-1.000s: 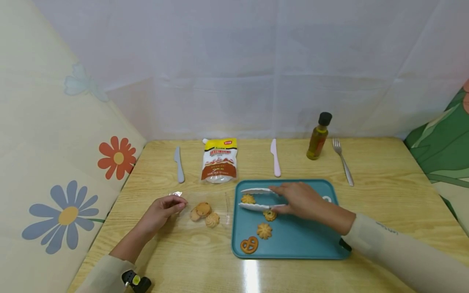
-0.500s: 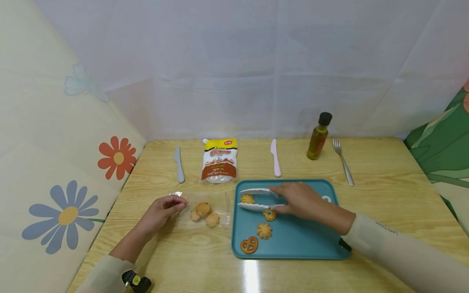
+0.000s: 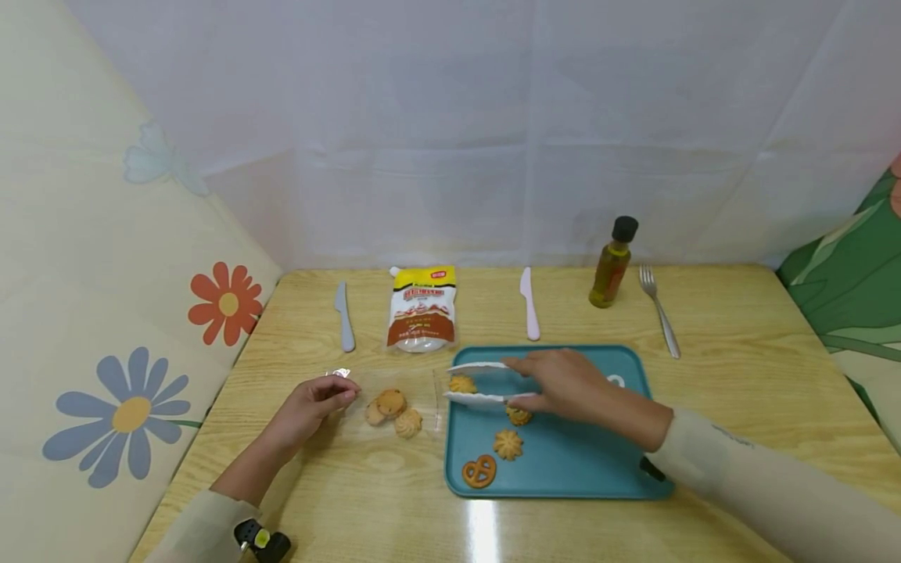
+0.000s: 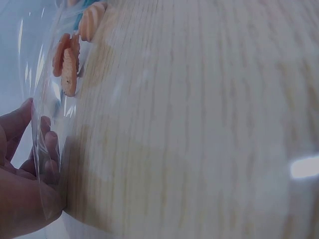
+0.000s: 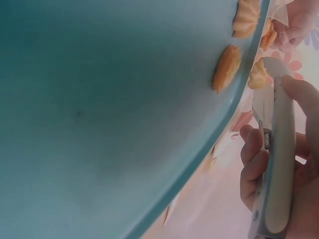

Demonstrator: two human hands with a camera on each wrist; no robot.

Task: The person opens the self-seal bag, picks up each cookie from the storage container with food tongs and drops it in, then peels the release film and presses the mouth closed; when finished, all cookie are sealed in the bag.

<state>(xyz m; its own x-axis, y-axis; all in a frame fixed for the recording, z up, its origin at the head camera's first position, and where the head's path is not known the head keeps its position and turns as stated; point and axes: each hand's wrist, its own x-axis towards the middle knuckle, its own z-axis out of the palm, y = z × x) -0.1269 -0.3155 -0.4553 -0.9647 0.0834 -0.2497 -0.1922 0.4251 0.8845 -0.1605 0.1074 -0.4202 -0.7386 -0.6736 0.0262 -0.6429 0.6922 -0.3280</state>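
Note:
In the head view, my left hand (image 3: 317,405) holds the near-left end of a clear plastic bag (image 3: 426,391) lying on the table. Several cookies (image 3: 391,403) are inside it; in the left wrist view the film stretches from the fingers toward them. My right hand (image 3: 568,383) grips white tongs (image 3: 479,399), thumb along one arm and fingers on the other. Between the tong tips is a ridged cookie (image 3: 461,384), at the left rim of the teal tray (image 3: 577,469). The right wrist view shows this cookie (image 5: 257,74) beyond the tray edge.
On the tray lie a pretzel (image 3: 479,471), a flower-shaped cookie (image 3: 507,444) and another cookie (image 3: 518,415) below the tongs. Behind stand or lie a grey knife (image 3: 344,317), a yellow-and-white pouch (image 3: 421,309), a pink knife (image 3: 529,303), an oil bottle (image 3: 611,266) and a fork (image 3: 660,313).
The right hand and tongs have shifted left, carrying the cookie from over the tray to its left rim, closer to the bag. My left hand stays where it was.

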